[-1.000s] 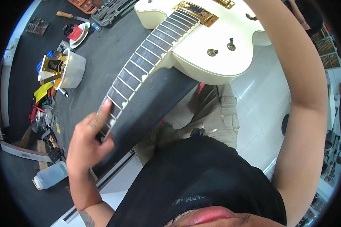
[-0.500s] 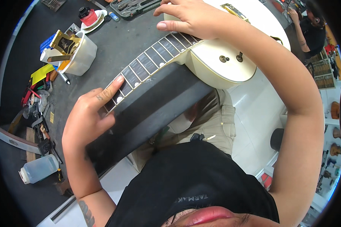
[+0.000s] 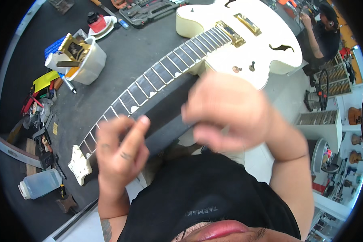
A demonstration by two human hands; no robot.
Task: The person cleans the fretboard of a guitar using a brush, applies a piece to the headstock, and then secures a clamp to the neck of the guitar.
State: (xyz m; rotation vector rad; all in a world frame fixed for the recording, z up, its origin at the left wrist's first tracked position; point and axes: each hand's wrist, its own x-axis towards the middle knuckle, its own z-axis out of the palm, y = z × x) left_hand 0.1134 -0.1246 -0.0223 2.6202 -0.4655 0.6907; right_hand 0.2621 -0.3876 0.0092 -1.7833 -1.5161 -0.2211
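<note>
A white hollow-body electric guitar point(image 3: 272, 24) lies across the bench, its body at the far right. Its dark fretboard point(image 3: 164, 71), crossed by metal frets, runs down to the pale headstock point(image 3: 80, 166) at the left; no strings show. Over the lower neck, my left hand point(image 3: 123, 155) is raised with some fingers bent and others apart, holding nothing that I can see. My right hand point(image 3: 230, 113) hovers nearer to me, below the guitar body, smeared by motion. Its fingers look bent, and whether they hold anything is not visible.
On the bench stand a white tub point(image 3: 93, 64) of gold parts, a red bottle point(image 3: 97, 22), a clear bottle point(image 3: 42, 183) and scattered tools. An open tool case point(image 3: 149, 12) lies at the back. Another person point(image 3: 324, 36) works at the far right.
Both hands have left the fretboard: my right hand has come from its upper end toward me, and my left hand has lifted off and moved right and down. The guitar body has come more into view.
</note>
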